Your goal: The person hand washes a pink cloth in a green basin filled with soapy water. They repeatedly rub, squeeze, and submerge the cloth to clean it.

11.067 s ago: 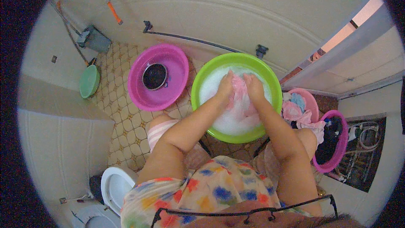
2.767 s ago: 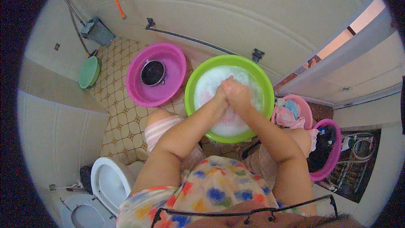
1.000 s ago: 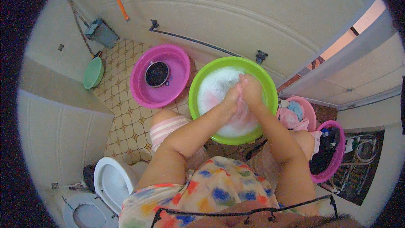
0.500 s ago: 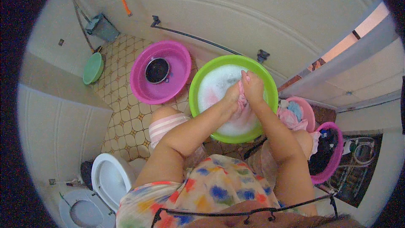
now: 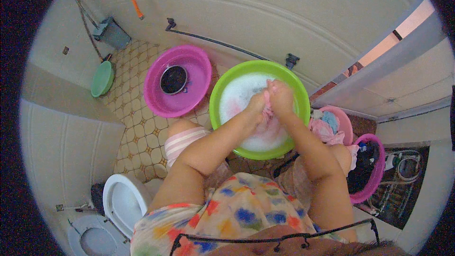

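A large green basin [image 5: 219, 135] full of white suds [image 5: 241, 87] stands in front of me. Above the suds both my hands grip a wet pink cloth [image 5: 268, 108], whose lower part trails into the foam. My left hand [image 5: 256, 104] is closed round it on the left side. Close against it, my right hand [image 5: 281, 96] is closed on the same cloth, its knuckles turned upward. More pink fabric shows dimly under the foam to the left of my hands.
Left of the green basin is a magenta basin [image 5: 201, 90] with a dark round pan [image 5: 173, 79] inside. To the right, a pink basin [image 5: 346, 121] holds clothes, beside a magenta tub [image 5: 377, 175] of dark items. A toilet [image 5: 113, 199] stands at lower left; a pipe [image 5: 218, 42] runs along the wall.
My hands stay closed on the pink cloth and have shifted slightly within the basin. The whole view has moved a little; the basins stand as before.
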Demonstrator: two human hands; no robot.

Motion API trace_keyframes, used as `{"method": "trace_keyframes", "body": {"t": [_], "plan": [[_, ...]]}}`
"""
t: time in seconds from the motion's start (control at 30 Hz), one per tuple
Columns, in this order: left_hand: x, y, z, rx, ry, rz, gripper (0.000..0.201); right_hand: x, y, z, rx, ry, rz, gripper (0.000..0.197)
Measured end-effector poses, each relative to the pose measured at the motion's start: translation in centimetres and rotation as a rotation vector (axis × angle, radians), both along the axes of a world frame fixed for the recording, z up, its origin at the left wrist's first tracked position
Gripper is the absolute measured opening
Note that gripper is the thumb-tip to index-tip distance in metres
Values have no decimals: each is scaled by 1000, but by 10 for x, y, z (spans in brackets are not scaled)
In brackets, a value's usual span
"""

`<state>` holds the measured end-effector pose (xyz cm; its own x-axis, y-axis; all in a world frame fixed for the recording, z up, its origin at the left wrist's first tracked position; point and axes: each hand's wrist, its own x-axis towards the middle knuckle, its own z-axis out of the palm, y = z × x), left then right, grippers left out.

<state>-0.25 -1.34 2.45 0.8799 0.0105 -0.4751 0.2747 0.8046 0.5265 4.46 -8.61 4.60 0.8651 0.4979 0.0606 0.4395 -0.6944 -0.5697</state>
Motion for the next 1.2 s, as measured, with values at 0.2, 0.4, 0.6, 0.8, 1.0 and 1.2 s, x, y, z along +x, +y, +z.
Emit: {"method": "trace_keyframes", "body": {"t": [0.2, 0.4, 0.6, 0.8, 1.0, 1.2], "plan": [[12, 37, -47, -139, -39, -241, 34, -38, 15, -15, -60, -391, 235, 33], [0, 11, 25, -195, 26, -82, 29, 22, -13, -26, 131, -42, -56, 32], [6, 56, 24, 123, -30, 81, 24, 42, -31, -48, 665, 282, -73, 37], [-2, 74, 13, 680, -182, -116, 22, 36, -57, -8, 1080, 897, 27, 24], [-2, 60, 2, 695, -360, -359, 29, 24, -63, 13, 995, 851, 199, 24], [-16, 56, 35, 977, -310, -458, 25, 29, -68, -5, 863, 670, 189, 32]]}}
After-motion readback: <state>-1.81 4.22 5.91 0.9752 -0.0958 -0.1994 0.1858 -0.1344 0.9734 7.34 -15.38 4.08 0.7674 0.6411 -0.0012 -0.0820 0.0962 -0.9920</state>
